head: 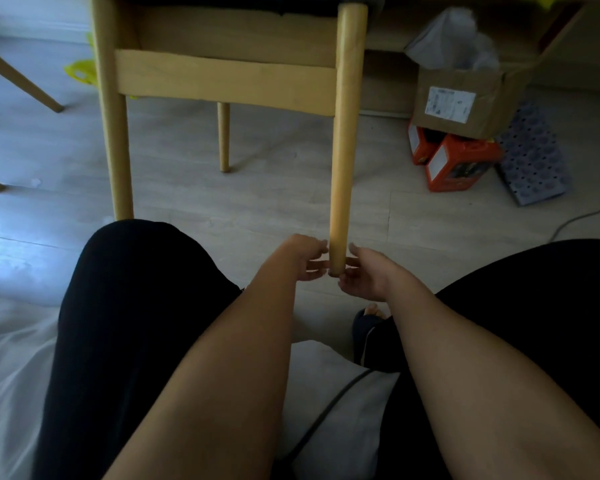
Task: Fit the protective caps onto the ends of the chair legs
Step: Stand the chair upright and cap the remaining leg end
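The chair leg (343,133), a round, smooth, pale-wood spindle tapering downward, ends just above the floor (257,209) between the person's knees; a darker rim shows at its tip, too blurred to confirm as a cap. The left hand (305,259) lays nearly straight fingers against the tip's left side, while the right hand (364,277) cups it from the right and below, thumb just beside the wood, firmness of grip not determinable. Beyond lie matt grey planks, a flat wooden rail (222,81), an open cardboard box (471,102) with a white label, and glossy orange cartons (454,164) beside a perforated panel (534,161).
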Available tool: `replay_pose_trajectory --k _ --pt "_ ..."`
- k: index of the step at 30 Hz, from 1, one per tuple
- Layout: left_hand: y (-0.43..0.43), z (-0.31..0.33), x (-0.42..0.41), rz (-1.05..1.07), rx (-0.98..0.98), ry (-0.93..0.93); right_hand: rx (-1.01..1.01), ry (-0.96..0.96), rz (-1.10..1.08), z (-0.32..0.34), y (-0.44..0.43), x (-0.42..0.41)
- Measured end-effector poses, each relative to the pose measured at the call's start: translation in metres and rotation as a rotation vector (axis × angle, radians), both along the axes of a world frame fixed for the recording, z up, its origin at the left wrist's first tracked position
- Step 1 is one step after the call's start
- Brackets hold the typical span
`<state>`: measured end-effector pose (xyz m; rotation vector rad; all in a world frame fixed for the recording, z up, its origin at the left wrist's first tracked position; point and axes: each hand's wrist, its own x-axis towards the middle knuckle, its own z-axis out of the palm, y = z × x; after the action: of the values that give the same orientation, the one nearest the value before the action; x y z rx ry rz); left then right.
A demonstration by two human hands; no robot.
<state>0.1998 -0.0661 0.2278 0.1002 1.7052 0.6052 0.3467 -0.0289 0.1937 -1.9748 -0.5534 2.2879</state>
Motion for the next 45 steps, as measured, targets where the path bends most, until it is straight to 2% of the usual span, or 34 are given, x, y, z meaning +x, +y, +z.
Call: replay_pose_trajectory --k 4,7,12,15,17,22,26,29,35,42,45 --pt "0.01 0.022 -0.009 0.084 0.149 0.056 0.195 -0.108 0.151 0.025 0.006 -0.006" --pt "0.012 0.032 -0.005 0.005 0.257 0.112 0.294 -0.139 0.207 0.04 0.003 -0.013" --pt "0.019 0.046 -0.005 -0.07 0.446 0.332 0.521 -0.271 0.326 0.062 0.009 -0.024" --pt "0.022 0.057 -0.007 -0.117 0.507 0.496 0.647 -0.195 0.276 0.081 0.022 -0.03" --pt "0.025 0.067 -0.008 -0.1 0.578 0.589 0.757 -0.179 0.318 0.097 0.033 -0.033" --pt "0.046 0.101 -0.019 -0.082 0.759 0.636 0.998 -0.166 0.45 0.127 0.072 -0.043" --pt "0.054 0.117 -0.031 -0.039 0.806 0.608 1.143 -0.199 0.482 0.133 0.087 -0.051" --pt "0.059 0.118 -0.037 -0.007 0.82 0.695 1.161 -0.221 0.439 0.125 0.092 -0.055" --pt "0.055 0.118 -0.034 -0.294 0.943 1.262 1.097 -0.237 0.522 0.129 0.092 -0.052" --pt "0.05 0.134 -0.032 -0.475 1.027 1.574 0.972 -0.392 0.77 0.138 0.068 -0.048" --pt "0.04 0.139 -0.035 -0.495 0.973 1.663 0.876 -0.46 0.943 0.139 0.05 -0.043"
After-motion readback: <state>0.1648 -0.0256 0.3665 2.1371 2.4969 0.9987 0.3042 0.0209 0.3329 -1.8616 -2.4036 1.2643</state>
